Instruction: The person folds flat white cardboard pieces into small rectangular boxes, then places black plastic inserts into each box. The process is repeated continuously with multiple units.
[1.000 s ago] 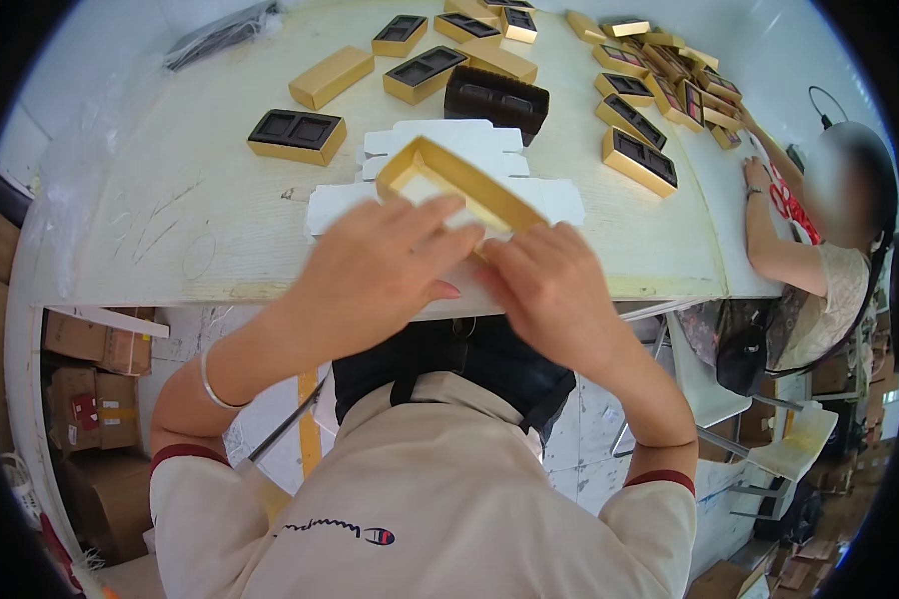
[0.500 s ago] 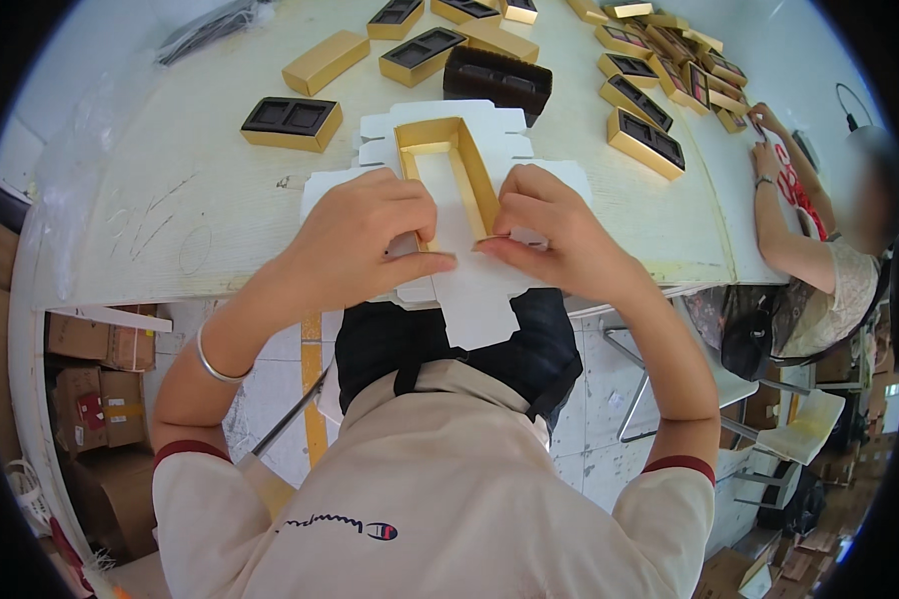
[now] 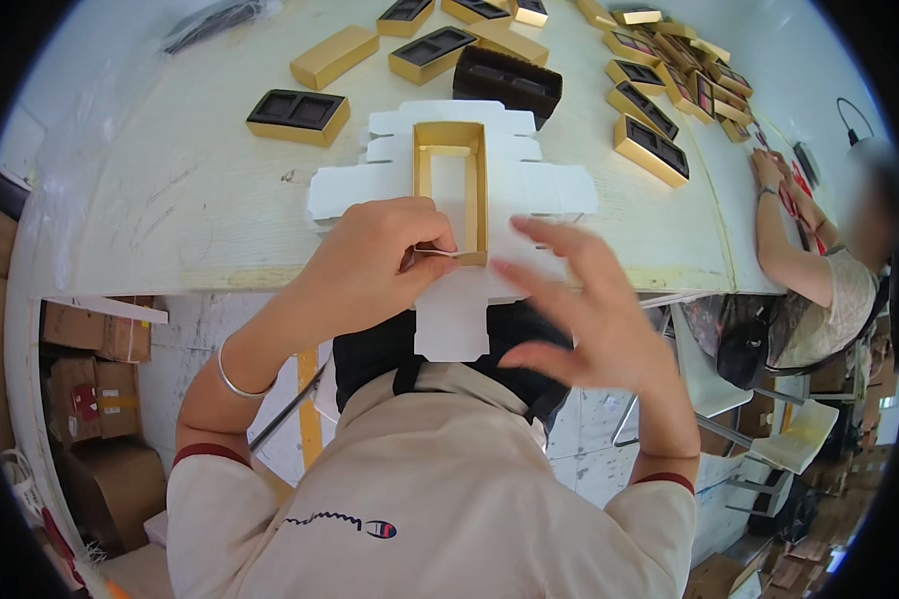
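Note:
A part-folded box (image 3: pixel 478 195) with gold walls lies at the table's near edge, on flat white cardboard blanks (image 3: pixel 345 190). Its near end wall stands up, and a white flap (image 3: pixel 451 329) stretches from there past the edge above my lap. With thumb and fingers my left hand (image 3: pixel 385 250) pinches a thin flap at the near left corner of this box. My right hand (image 3: pixel 594 309) is off the box, just right of the white flap, fingers spread and slightly blurred, holding nothing.
Beyond the box lie a dark plastic tray stack (image 3: pixel 507 85), several gold boxes with black inserts (image 3: pixel 300 115) and a closed gold box (image 3: pixel 336 56). More gold boxes (image 3: pixel 653 150) are heaped at the far right. A co-worker (image 3: pixel 819 260) sits on the right.
My right hand has let go of the box's near right corner and moved right and toward me, its fingers opening. The box's walls have straightened and its near end is now upright.

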Motion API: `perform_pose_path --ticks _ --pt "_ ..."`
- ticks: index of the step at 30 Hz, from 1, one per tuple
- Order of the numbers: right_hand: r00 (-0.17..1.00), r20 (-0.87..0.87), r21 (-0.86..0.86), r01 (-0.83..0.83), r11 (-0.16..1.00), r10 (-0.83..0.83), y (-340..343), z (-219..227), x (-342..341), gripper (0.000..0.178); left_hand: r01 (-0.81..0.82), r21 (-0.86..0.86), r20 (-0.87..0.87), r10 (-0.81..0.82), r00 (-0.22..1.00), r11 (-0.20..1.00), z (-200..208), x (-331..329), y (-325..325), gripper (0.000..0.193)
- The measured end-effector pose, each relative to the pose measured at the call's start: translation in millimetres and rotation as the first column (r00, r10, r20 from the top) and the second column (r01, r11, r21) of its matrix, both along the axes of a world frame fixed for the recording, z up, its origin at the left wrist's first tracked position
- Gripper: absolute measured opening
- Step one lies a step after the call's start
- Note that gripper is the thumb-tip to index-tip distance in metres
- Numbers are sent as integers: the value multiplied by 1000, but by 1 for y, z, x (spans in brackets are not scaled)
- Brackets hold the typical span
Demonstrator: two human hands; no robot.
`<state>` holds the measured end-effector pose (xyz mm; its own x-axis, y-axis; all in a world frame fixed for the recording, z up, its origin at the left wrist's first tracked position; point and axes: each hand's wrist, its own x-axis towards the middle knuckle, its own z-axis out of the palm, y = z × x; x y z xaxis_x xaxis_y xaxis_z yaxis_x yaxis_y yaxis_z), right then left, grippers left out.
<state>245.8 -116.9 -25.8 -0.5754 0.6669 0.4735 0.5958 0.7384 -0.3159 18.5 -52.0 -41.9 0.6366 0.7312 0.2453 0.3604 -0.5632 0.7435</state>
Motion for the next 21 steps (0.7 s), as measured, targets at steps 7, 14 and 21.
perform_pose_path --ticks 7,14,21 --pt "982 -190 231 46 972 -2 7 -40 -20 34 87 -90 -56 -92 994 992 5 -1 10 12" --pt "772 -612 -122 120 985 -170 31 -41 -41 31 124 -318 179 -69 981 940 2 -8 16 25" --pt "971 -136 304 228 925 -195 27 -35 -41 22 -98 166 150 73 986 981 -15 2 -2 17"
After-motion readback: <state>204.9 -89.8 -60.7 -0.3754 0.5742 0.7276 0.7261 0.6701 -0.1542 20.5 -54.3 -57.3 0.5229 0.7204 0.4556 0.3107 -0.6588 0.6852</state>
